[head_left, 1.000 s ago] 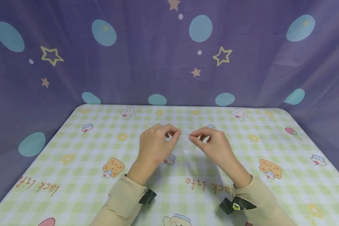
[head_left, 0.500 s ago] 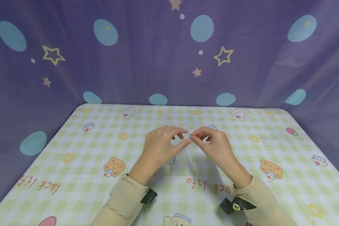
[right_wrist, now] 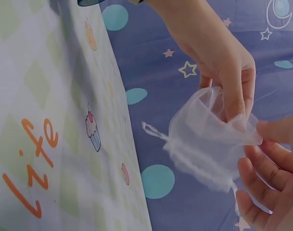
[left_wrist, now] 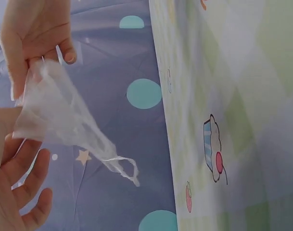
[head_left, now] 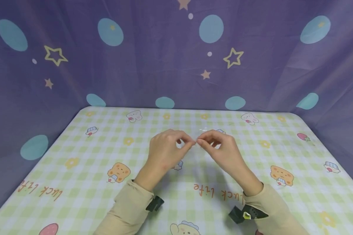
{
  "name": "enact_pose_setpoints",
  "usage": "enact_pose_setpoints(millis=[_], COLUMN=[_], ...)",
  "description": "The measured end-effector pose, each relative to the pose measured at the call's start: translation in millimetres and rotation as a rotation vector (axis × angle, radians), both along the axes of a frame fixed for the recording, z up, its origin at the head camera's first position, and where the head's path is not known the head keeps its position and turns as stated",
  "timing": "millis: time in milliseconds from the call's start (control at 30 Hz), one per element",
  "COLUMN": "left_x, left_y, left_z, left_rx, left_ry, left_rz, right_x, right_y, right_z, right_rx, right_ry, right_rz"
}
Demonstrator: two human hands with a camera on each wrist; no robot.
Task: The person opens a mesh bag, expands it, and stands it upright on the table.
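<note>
A small translucent white drawstring pouch (left_wrist: 57,106) hangs between the two hands, above the tablecloth. My left hand (head_left: 164,150) pinches one side of its upper edge between thumb and forefinger. On the other side, my right hand (head_left: 219,147) pinches the same edge, fingertips close to the left ones. In the right wrist view the pouch (right_wrist: 204,130) shows a gathered band along its lower side, with a cord loop (right_wrist: 153,131) sticking out. From the head, the thin material is barely visible. The right hand's outer fingers (right_wrist: 257,183) curl loosely beside the pouch.
A green-and-white checked tablecloth (head_left: 91,202) with cartoon prints covers the table. Behind it hangs a purple curtain (head_left: 176,71) with stars and blue ovals. Dark camera mounts (head_left: 155,204) sit at both wrists, over beige sleeves.
The left hand has opened its thumb and forefinger, shifted right toward the right hand, and pinched the pouch's edge again. The right hand has hardly moved.
</note>
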State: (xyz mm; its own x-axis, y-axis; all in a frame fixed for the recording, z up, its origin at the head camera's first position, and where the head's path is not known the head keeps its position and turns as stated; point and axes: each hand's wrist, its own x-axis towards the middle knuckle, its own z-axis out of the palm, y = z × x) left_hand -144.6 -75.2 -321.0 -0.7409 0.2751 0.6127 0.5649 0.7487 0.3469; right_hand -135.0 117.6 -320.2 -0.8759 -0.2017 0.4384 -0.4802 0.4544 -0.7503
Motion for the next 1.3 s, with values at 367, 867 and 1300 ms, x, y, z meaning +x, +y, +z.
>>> enact_pose_setpoints(millis=[367,867,1300], left_x=[-0.9,-3.9,1.3], left_y=[0.1,1.4,1.7], left_z=[1.3,2.6,-0.9], left_rx=[0.154,0.075,0.010], left_ry=[0.133,0.114,0.065], left_rz=[0.097,-0.007,0.042], right_x=[-3.8,-7.2,0.3], right_y=[-0.3,5.0,-2.0], right_z=[-1.4,-2.5,-4.4], right_rx=[-0.022,0.014,0.007], right_ry=[0.028,0.182,0.218], right_rz=[-0.073,-0.177,-0.056])
